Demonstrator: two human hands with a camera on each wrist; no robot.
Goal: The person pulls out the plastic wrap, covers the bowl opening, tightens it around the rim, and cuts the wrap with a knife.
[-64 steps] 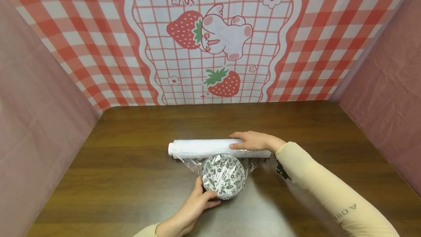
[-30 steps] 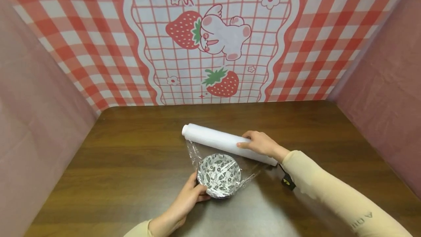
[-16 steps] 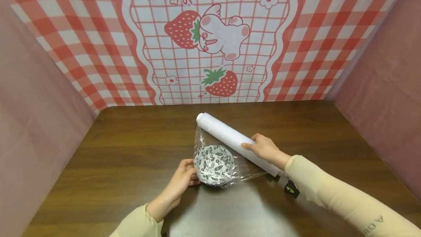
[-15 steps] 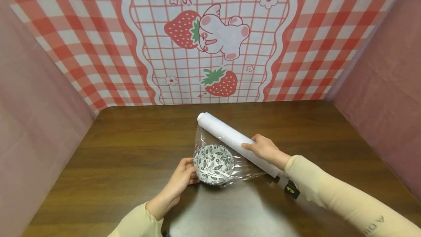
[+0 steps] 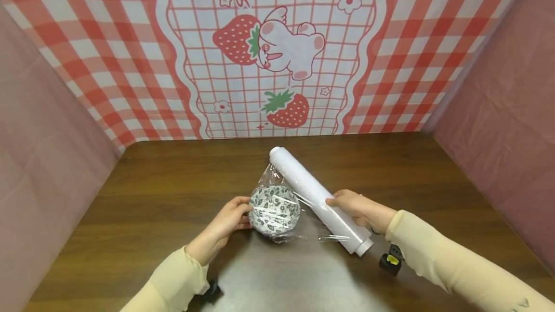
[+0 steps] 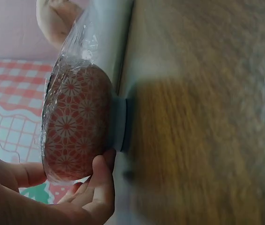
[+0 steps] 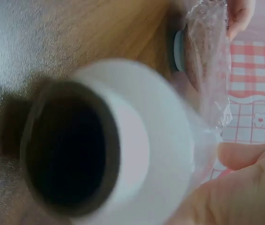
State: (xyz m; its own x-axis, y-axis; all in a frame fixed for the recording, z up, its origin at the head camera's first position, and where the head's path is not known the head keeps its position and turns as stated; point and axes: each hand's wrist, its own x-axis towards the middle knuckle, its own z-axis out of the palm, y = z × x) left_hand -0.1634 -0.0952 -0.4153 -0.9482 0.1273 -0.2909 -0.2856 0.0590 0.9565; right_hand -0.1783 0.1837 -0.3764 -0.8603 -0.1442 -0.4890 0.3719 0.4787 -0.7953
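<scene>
A bowl [image 5: 274, 210], leaf-patterned inside, sits on the table left of a white roll of cling film [image 5: 310, 191]. Clear film [image 5: 270, 175] runs from the roll across the bowl's mouth and clings to its sides. My left hand [image 5: 230, 218] grips the bowl's left side; in the left wrist view its thumb is at the rim and its fingers under the reddish, flower-patterned wall [image 6: 76, 122], near the foot [image 6: 119, 124]. My right hand [image 5: 362, 208] holds the roll past its middle, near end towards me. Its hollow core [image 7: 71, 150] fills much of the right wrist view.
The brown wooden table [image 5: 182, 172] reaches back to a red-checked strawberry cloth [image 5: 286, 52]. Pink cloth walls [image 5: 52, 110] stand on both sides. A black wrist device [image 5: 391, 260] hangs under the right sleeve, close over the tabletop.
The roll has swung from lying crosswise behind the bowl to slanting along its right side, its near end towards me. Bowl and left hand have shifted left and slightly back.
</scene>
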